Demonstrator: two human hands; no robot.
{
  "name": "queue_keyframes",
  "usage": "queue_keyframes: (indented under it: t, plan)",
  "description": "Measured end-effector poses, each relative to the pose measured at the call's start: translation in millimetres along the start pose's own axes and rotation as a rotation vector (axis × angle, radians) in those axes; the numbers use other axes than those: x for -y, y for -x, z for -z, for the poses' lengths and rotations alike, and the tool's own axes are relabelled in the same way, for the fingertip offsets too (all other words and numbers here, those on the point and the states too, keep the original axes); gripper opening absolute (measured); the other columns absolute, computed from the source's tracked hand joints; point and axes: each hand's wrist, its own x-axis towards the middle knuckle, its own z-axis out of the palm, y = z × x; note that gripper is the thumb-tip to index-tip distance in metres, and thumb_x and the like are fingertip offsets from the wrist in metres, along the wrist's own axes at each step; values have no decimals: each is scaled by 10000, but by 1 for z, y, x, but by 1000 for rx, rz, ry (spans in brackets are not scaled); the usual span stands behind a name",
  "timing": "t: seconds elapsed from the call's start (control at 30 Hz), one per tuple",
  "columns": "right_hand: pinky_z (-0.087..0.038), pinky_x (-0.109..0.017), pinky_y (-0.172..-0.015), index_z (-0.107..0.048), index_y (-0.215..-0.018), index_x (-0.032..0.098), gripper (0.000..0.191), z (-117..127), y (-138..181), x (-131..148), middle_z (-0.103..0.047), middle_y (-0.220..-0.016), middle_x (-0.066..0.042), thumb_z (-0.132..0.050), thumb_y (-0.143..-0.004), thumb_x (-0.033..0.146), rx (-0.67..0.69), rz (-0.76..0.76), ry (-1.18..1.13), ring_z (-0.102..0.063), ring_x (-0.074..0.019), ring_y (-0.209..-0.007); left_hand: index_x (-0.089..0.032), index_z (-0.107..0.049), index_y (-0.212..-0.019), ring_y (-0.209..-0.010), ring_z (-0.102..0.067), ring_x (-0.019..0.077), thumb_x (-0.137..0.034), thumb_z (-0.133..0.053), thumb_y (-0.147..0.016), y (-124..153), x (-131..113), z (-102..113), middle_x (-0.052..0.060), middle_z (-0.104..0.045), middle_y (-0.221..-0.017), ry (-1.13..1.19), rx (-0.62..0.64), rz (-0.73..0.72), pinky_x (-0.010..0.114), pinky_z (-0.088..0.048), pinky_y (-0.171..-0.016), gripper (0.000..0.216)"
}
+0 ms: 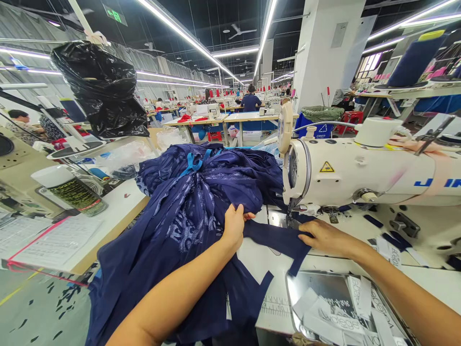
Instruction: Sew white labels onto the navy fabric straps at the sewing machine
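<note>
Left hand: mid-scene, on navy garment, thumb up, fingers curled in and pinching a fold of its cloth. Right hand: farther right, at the right end of a navy strip, just near of the needle area; thumb and forefinger close together, can't tell if they pinch the strip or only press on it. Strip runs between the hands over the white machine table.

Garment is bunched left and center, patterned parts showing, near end hanging off the table's left side; blue ribbon tied on its far part. Sewing machine at right, head just far of right hand. Near right: metal tray with white printed labels. Ruler markings on the table, left of tray. Left side table: spray can, tilted in view, and printed sheets. Black plastic bag far left, above. Far center: a person in dark top, back turned, among worktables.
</note>
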Motion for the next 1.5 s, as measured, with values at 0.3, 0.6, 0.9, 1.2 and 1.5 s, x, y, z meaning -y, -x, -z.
queue_keyframes:
  t: [0.3,0.6,0.9,1.2,1.5]
  plan:
    - [-278,-255,-528,-332,-558,188,208,-1,0,1,-450,-568,-4,-375,-760,203,1,9,-23,-402,-131,-541,-148,-530,-745,-438,-483,62,-343,-659,-633,1,-1,0,-36,-547,-599,-9,5,-1,207,-407,-491,259]
    - [-287,-250,-529,-329,-554,189,235,-2,-1,0,-466,-570,-3,-396,-777,210,-8,-7,27,-423,-133,-550,-128,-585,-673,-398,-313,12,-319,-738,-518,2,-2,-1,-46,-521,-570,-29,-46,4,175,-272,-408,290]
    - [-283,-254,-526,-344,-546,189,238,-3,-2,0,-458,-560,2,-412,-774,188,-7,-10,23,-415,-132,-538,-125,-573,-602,-383,-271,16,-294,-727,-497,2,-3,-2,-62,-481,-495,-48,-69,10,186,-234,-399,252]
    - [-279,-254,-515,-324,-541,191,238,1,0,5,-454,-555,4,-408,-764,181,7,-31,4,-415,-133,-529,-135,-564,-595,-369,-279,21,-261,-705,-516,4,-5,-3,-74,-460,-462,-55,-82,36,187,-238,-395,205]
    - [-292,-257,-524,-333,-547,190,237,2,0,3,-463,-563,-1,-398,-775,193,10,-26,26,-436,-139,-544,-139,-554,-573,-387,-302,29,-252,-691,-522,3,-4,-2,-72,-448,-458,-65,-77,23,185,-247,-403,185]
